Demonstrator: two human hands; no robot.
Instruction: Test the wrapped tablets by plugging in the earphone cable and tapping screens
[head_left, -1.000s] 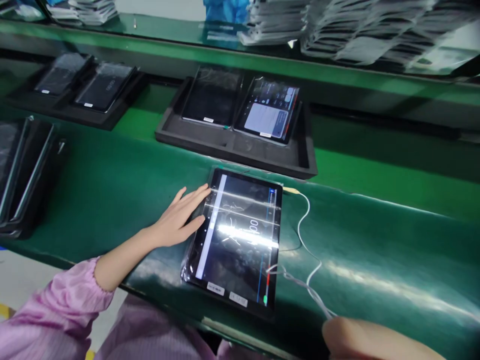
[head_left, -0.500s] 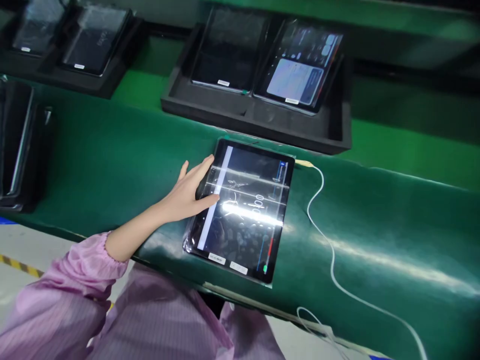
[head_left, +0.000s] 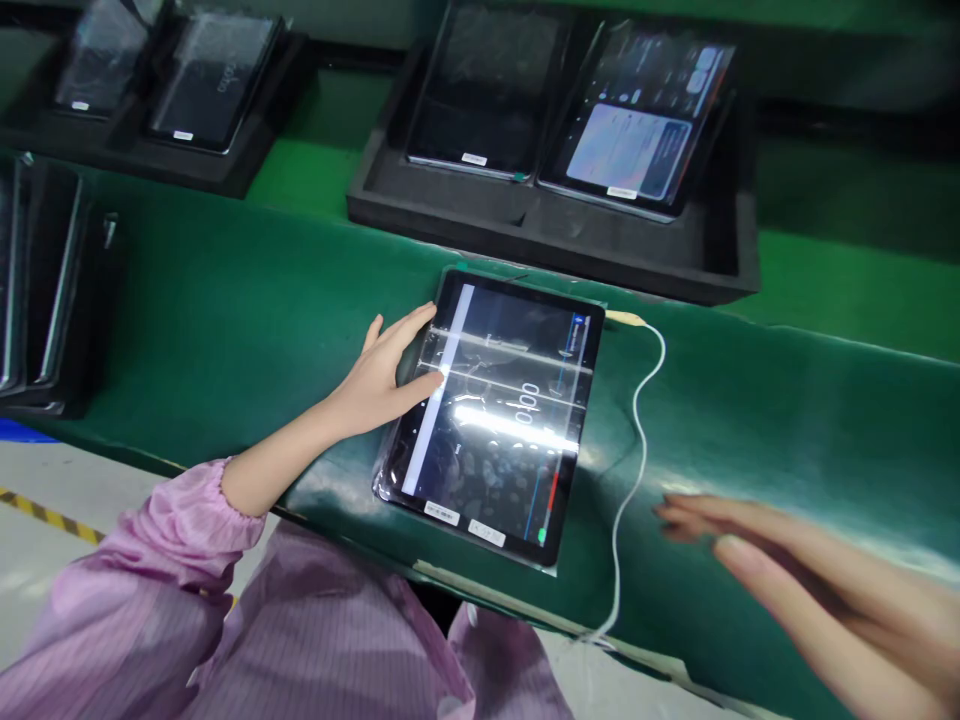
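Note:
A tablet (head_left: 495,400) with a lit screen and clear film lies on the green bench, its two white labels toward my body. My left hand (head_left: 386,375) grips its left edge, thumb on the screen and index fingertip at the side; its other fingers are partly hidden. A white cable (head_left: 637,430) with a pale yellow plug end (head_left: 625,318) meets the tablet's far right corner. Blurred by motion, my right hand (head_left: 795,570) is over the bench right of the cable. Its fingers are stretched out, thumb apart, with nothing visible in them.
Behind the tablet stands a black foam tray (head_left: 555,245) with two tablets, one lit. Another black tray (head_left: 232,175) with tablets is at the back left. Several dark tablets (head_left: 37,290) stand upright at the left. The bench's front edge (head_left: 525,605) runs close to my body.
My right hand has come into view from the right. The cable's loose length has swung left, toward the bench's front edge. My left hand stays on the tablet; the view has shifted slightly.

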